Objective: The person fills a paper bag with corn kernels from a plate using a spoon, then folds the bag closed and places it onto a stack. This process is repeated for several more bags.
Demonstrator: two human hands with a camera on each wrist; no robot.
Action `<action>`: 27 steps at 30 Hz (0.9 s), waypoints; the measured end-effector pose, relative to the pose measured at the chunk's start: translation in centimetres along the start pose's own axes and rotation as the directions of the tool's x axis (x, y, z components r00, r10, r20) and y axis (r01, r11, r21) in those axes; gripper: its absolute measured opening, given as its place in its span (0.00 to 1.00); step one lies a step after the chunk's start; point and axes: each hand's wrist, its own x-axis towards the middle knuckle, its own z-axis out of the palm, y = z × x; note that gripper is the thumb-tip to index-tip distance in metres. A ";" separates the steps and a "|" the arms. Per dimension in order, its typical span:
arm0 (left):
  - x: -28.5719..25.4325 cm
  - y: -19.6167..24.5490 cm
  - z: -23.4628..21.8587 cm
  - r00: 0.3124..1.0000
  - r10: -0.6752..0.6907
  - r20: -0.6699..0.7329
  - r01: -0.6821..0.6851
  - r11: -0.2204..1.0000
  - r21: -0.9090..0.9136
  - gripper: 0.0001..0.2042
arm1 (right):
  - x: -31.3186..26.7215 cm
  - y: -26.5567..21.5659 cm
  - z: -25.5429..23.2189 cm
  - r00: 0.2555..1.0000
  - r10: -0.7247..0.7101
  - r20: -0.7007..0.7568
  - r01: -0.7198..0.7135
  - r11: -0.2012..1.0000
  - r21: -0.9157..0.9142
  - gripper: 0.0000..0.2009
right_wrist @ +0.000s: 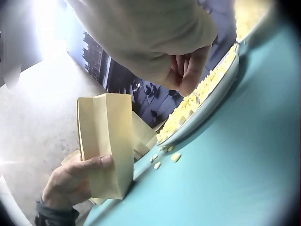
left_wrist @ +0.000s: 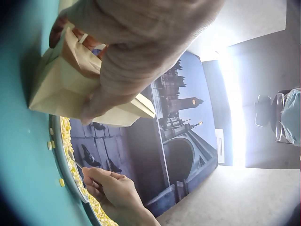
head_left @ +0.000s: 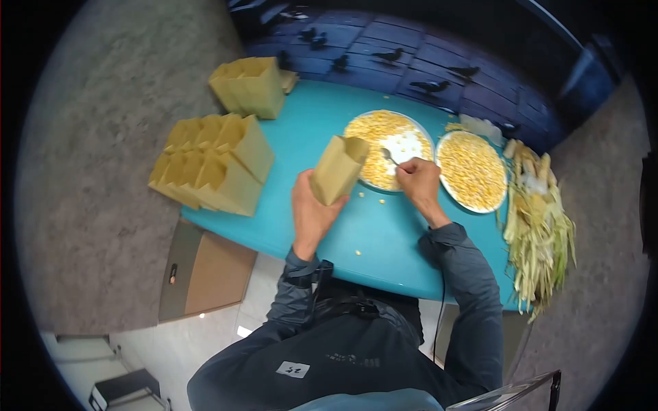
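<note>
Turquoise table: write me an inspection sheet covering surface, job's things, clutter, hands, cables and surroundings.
Surface: turquoise table, with scattered kernels
Job's things: held bag; spoon at left plate, partly bare; right plate, kernel-covered; other bags standing open at left
Clutter: husks hanging over right edge
Left hand: grips held bag
Right hand: pinches spoon
Cables: thin dark cord hanging below right sleeve
Surroundings: bird-patterned backdrop behind table
</note>
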 end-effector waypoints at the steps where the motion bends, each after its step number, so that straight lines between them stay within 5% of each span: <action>1: -0.2 -0.2 -0.3 0.999 -0.009 -0.031 0.010 1.000 0.027 0.40 | 0.1 0.4 0.6 1.000 -0.003 0.022 0.004 0.999 -0.034 0.04; 4: -0.1 -0.7 -1.2 0.994 0.090 -0.062 -0.085 0.994 0.073 0.38 | 0.3 -0.4 0.9 0.991 0.068 0.118 -0.074 0.996 0.047 0.04; 6: -0.3 -0.6 -1.1 0.996 0.067 -0.059 -0.063 0.996 0.056 0.38 | 0.3 0.4 0.3 0.926 0.272 0.261 -0.341 0.899 0.274 0.05; 13: -0.2 -0.6 -0.7 0.999 0.036 -0.034 -0.033 0.998 0.060 0.38 | 1.7 0.6 -0.6 0.816 0.435 0.382 -0.576 0.671 0.467 0.05; 17: -0.2 -0.6 -0.6 1.000 0.013 -0.011 -0.013 0.997 0.072 0.40 | 2.1 0.0 -2.3 0.824 0.427 0.373 -0.567 0.636 0.524 0.08; 21: 0.0 0.3 -0.2 1.000 0.016 0.003 -0.016 0.998 0.064 0.40 | 2.5 -3.6 -4.9 0.895 0.347 0.279 -0.445 0.729 0.521 0.07; 25: 0.3 1.0 0.9 0.999 0.041 0.035 -0.043 0.998 0.049 0.41 | 1.4 -6.9 -7.3 0.968 0.161 0.193 -0.240 0.817 0.524 0.07; 27: 0.4 1.2 1.4 0.998 0.034 0.049 -0.036 0.998 0.043 0.42 | 0.3 -7.5 -7.4 0.984 -0.042 0.172 -0.028 0.923 0.385 0.07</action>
